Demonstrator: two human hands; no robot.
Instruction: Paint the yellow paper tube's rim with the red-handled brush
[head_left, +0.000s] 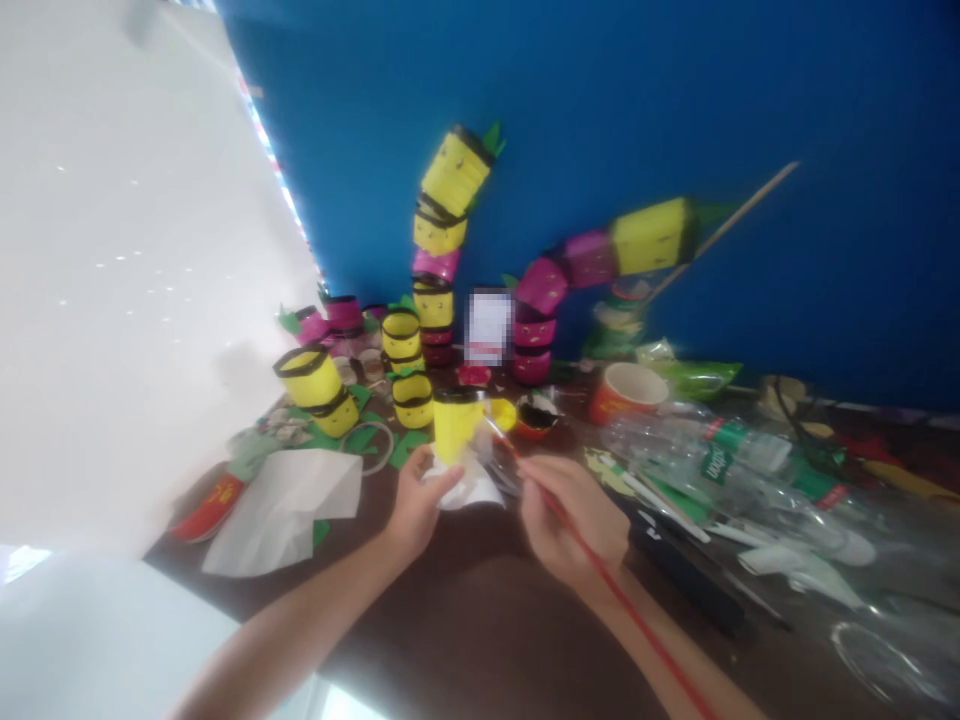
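Yellow cylinder with black rim, between both hands, above dark tabletop; probably light, thin-walled, springy, easy to dent; better taken low, by lower edge, with gentle pressure; white sheet below it, seems soft; then slim brush with red handle, likely light and stiff, best held near bristle end; left hand: thumb bent over lower edge, grasping cylinder together with sheet, other fingers mostly hidden; right hand: fingers closed around handle, like pen; whether bristles touch cylinder, blur prevents telling.

Bare forearms angled inward, left hand clasping, right hand pinching
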